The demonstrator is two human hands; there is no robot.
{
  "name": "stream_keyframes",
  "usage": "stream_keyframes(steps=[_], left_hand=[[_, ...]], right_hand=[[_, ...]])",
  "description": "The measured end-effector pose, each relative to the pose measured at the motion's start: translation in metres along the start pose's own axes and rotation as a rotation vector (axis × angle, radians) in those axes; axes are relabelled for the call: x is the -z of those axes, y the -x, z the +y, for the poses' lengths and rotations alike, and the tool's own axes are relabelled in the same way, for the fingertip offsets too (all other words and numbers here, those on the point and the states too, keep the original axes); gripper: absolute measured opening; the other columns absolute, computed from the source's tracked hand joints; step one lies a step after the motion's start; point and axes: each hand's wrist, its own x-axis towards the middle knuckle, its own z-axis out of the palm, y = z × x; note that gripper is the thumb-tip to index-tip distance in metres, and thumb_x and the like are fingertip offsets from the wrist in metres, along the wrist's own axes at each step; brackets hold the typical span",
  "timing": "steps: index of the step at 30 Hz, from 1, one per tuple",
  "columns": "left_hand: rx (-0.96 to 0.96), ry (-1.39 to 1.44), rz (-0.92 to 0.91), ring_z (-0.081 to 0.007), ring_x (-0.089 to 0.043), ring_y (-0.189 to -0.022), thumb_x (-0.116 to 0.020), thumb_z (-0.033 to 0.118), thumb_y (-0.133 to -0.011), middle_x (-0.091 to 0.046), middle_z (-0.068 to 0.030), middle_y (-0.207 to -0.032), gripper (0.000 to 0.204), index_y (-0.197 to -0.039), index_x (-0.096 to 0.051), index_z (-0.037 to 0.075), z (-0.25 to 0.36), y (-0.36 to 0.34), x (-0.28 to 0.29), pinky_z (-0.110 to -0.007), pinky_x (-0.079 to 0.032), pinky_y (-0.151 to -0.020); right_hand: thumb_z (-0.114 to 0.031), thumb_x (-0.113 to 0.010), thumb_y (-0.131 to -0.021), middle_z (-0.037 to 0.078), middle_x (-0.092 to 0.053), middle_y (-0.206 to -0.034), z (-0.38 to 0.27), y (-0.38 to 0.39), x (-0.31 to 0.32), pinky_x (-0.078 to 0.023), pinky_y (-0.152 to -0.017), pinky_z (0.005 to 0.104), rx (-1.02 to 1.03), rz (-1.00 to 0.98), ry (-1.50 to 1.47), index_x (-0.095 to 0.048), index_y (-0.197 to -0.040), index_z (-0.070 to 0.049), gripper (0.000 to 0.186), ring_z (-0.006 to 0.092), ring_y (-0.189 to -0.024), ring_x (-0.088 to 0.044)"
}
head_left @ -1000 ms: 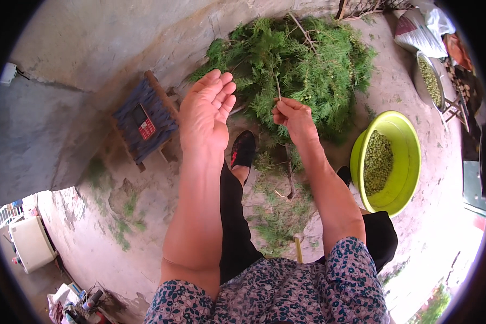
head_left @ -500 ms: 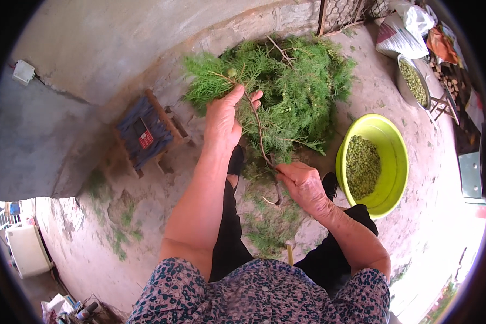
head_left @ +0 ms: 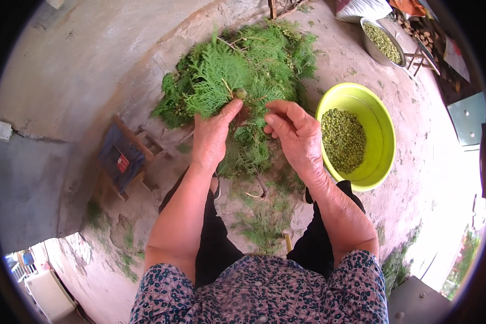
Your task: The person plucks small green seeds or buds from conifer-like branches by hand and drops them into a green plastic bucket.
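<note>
My left hand (head_left: 211, 132) is closed round a leafy evergreen sprig (head_left: 213, 81), its thumb on top. Beside that thumb tip sits a round green cone (head_left: 241, 94) on the sprig. My right hand (head_left: 297, 129) is just to the right, fingers curled with the thumb near the fingertips. Whether anything small is between those fingers I cannot make out. Under and beyond both hands lies a heap of cut evergreen branches (head_left: 275, 46). To the right of my right hand stands a lime-green plastic basin (head_left: 380, 129), partly filled with small green cones (head_left: 341, 141).
A metal bowl of green cones (head_left: 382, 42) rests on a folding stand at the far right, near a white sack (head_left: 363, 8). A low stool (head_left: 125, 156) with dark cloth and a red-keyed handset stands left by the wall. Loose green bits litter the floor between my feet.
My right hand has let go of the branch's lower stem and moved up near the left hand. The left hand still grips greenery, with the cone now at its thumb. The whole view has shifted.
</note>
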Motion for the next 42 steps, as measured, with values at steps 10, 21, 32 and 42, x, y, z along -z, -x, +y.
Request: stream_keyframes(steps=[10,21,32,42], left_hand=[[-0.068,-0.331,-0.209,-0.0111,-0.057,-0.078,-0.065,0.015,-0.078,-0.063,-0.0037,-0.089,0.022,-0.095,-0.06,0.002,-0.006,0.019,-0.025,-0.025,-0.045,-0.07],[0.017,-0.249,-0.267,-0.0149,-0.055,-0.084,-0.066,0.012,-0.076,-0.063,-0.0058,-0.092,0.025,-0.097,-0.06,0.0,-0.009,0.007,-0.023,-0.03,-0.042,-0.078],[0.384,0.257,0.059,-0.0209,-0.056,-0.088,-0.061,0.021,-0.082,-0.06,-0.0086,-0.097,0.03,-0.103,-0.053,0.001,-0.001,-0.021,-0.001,-0.034,-0.043,-0.083],[0.425,0.34,0.046,-0.0148,-0.056,-0.081,-0.059,0.014,-0.083,-0.061,-0.0061,-0.089,0.015,-0.093,-0.058,0.003,-0.014,-0.016,-0.016,-0.026,-0.045,-0.076]], right_hand=[[-0.015,-0.066,-0.077,0.007,-0.06,-0.07,0.01,-0.008,0.013,-0.045,-0.049,0.0227,-0.068,0.003,0.032,-0.059,-0.092,0.002,0.024,0.0096,-0.054,-0.054],[-0.014,-0.057,-0.085,0.002,-0.055,-0.065,0.004,-0.01,0.027,-0.039,-0.041,0.0204,-0.373,-0.062,-0.471,-0.058,-0.088,0.0,0.014,0.009,-0.047,-0.051],[-0.013,-0.057,-0.082,-0.001,-0.055,-0.064,0.02,-0.012,0.048,-0.039,-0.049,0.0201,-0.486,-0.054,-0.348,-0.059,-0.09,-0.005,0.012,0.0078,-0.053,-0.049],[-0.018,-0.062,-0.076,0.007,-0.055,-0.062,0.027,0.005,0.001,-0.041,-0.052,0.0271,-0.403,-0.306,0.113,-0.061,-0.09,0.002,0.025,0.0117,-0.053,-0.048]])
